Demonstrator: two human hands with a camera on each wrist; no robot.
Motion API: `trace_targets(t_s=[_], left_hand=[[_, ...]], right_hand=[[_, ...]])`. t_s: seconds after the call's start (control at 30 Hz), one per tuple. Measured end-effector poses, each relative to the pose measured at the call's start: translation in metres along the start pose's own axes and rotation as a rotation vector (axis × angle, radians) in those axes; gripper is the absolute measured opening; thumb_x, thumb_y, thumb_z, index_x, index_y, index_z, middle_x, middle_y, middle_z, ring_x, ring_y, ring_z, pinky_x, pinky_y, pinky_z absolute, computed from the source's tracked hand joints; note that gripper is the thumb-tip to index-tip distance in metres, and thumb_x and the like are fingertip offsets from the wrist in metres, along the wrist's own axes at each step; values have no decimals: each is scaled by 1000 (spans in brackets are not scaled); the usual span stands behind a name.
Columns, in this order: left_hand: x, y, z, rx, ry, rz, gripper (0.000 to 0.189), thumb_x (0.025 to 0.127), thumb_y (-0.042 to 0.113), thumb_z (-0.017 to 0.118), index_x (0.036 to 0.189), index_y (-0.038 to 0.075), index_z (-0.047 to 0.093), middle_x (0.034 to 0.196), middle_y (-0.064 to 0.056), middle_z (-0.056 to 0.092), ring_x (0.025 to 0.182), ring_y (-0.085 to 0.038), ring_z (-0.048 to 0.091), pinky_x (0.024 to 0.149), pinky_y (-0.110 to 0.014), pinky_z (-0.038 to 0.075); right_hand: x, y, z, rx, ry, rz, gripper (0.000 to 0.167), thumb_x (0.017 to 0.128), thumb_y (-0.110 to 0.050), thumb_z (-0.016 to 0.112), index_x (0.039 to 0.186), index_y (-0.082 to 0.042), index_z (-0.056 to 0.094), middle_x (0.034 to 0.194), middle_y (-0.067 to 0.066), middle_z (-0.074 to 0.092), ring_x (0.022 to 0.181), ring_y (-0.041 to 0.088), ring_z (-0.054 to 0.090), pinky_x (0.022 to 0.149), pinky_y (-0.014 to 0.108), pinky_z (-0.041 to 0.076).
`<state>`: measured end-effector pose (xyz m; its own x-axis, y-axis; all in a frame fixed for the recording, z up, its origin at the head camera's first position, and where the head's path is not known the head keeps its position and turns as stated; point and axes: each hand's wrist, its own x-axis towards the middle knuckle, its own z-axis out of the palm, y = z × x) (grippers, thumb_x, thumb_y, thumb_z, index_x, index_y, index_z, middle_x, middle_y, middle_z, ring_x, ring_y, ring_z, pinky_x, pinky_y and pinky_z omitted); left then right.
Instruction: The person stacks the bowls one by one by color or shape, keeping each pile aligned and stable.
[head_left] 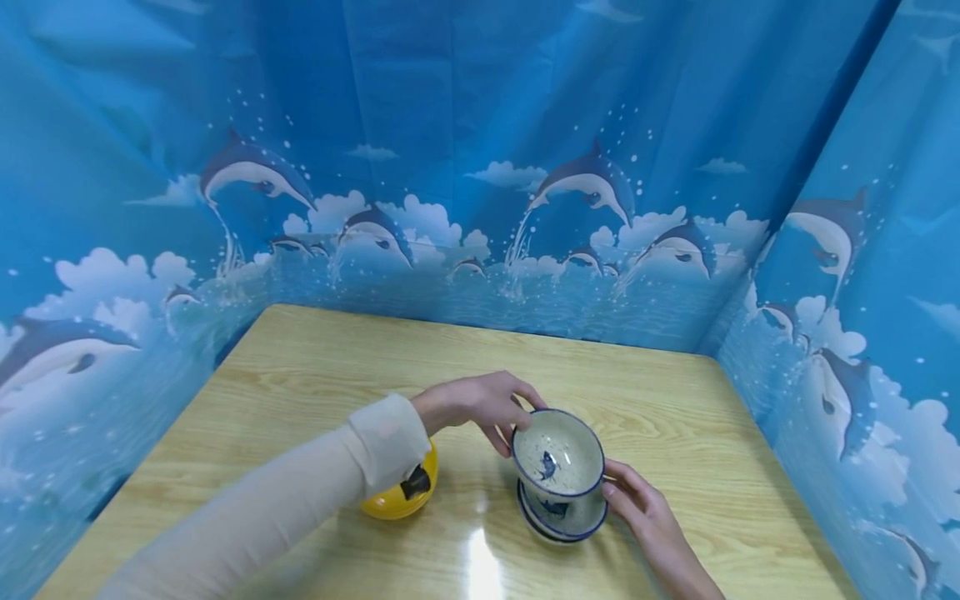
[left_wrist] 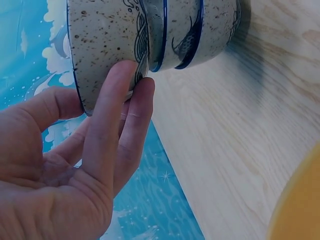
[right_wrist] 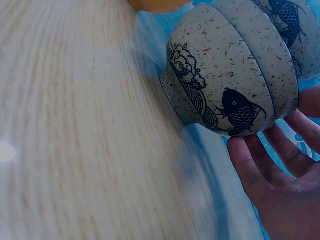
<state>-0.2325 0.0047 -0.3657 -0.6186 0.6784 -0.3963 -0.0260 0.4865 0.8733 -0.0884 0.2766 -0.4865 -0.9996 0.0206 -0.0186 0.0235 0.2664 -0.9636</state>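
My left hand (head_left: 491, 404) grips the rim and side of a speckled, blue-rimmed ceramic bowl (head_left: 570, 433), which has a dark fish drawn inside. This bowl is tilted above two nested bowls (head_left: 585, 518) of the same kind, covering part of them. In the left wrist view, the fingers lie along the speckled outside of the held bowl (left_wrist: 102, 40), and the thumb is at its rim. From the right, my right hand (head_left: 656, 521) holds the nested bowls, with fingertips on the lower bowl (right_wrist: 215, 65) and the thumb at the upper rim.
A yellow bowl (head_left: 393, 504) with a black patch stands left of the stack, partly hidden by my left sleeve (head_left: 300, 492). Everything stands on a wood-grain table (head_left: 360, 358). Blue dolphin-print curtains (head_left: 465, 125) hang behind the table and on both sides.
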Motion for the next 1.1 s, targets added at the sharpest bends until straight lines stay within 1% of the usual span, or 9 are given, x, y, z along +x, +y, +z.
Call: trace_targets(t_s=[0.17,0.3,0.4,0.5,0.57,0.67,0.83,0.9,1.1], left_hand=[[2,-2,9,-17,-3,14,45,97,-2,65,141,2,67,100,-15,77,77,-25,75,76,-44,72],[5,-3,15,-21,14,7,44,96,-4,64,139,2,68,101,-14,76,73,-22,73,68,-38,71],[7,-1,21,-5,33,3,42,96,-5,65,136,2,69,102,-14,77,72,-22,73,63,-33,69],[7,1,26,20,57,-7,40,96,-4,67,134,4,71,106,-14,77,74,-22,73,62,-33,69],[7,2,29,39,74,-11,38,96,-4,67,134,4,72,108,-14,76,76,-23,73,63,-34,69],[7,2,33,62,93,-16,36,98,-3,69,133,5,72,111,-12,75,82,-22,72,64,-35,70],[9,1,39,92,119,-13,32,99,-2,71,131,4,73,116,-14,76,88,-23,70,63,-35,69],[10,1,41,101,131,-10,31,99,-2,71,130,4,73,118,-16,77,89,-23,70,62,-34,69],[7,0,43,139,128,8,31,99,-2,70,129,2,75,123,-13,77,92,-22,70,62,-32,69]], right_hand=[[1,2,0,19,-10,-17,43,113,-16,58,150,5,56,131,-14,72,121,-1,68,100,16,59],[1,1,0,17,-12,1,44,113,-17,58,151,4,55,135,-11,71,123,-3,66,101,16,58],[1,0,0,12,-3,36,45,113,-19,59,152,1,56,145,0,68,125,-6,64,103,14,55],[1,-2,-1,10,1,61,47,112,-22,60,154,-2,56,155,14,62,126,-8,62,105,13,52],[1,-2,-1,9,-1,64,47,113,-23,59,154,-2,56,158,17,59,127,-9,61,106,13,51],[1,-1,-1,3,-2,51,45,113,-22,59,154,-3,56,155,12,62,127,-7,62,105,13,52],[0,1,-1,6,-7,27,44,113,-21,58,153,-2,57,140,-14,70,127,-6,63,104,12,53],[0,1,-1,15,-14,4,44,114,-19,57,153,1,56,136,-20,70,126,-6,63,103,12,53],[0,3,-2,85,-33,-40,46,114,-12,52,155,9,51,136,-21,70,124,-2,66,100,17,60]])
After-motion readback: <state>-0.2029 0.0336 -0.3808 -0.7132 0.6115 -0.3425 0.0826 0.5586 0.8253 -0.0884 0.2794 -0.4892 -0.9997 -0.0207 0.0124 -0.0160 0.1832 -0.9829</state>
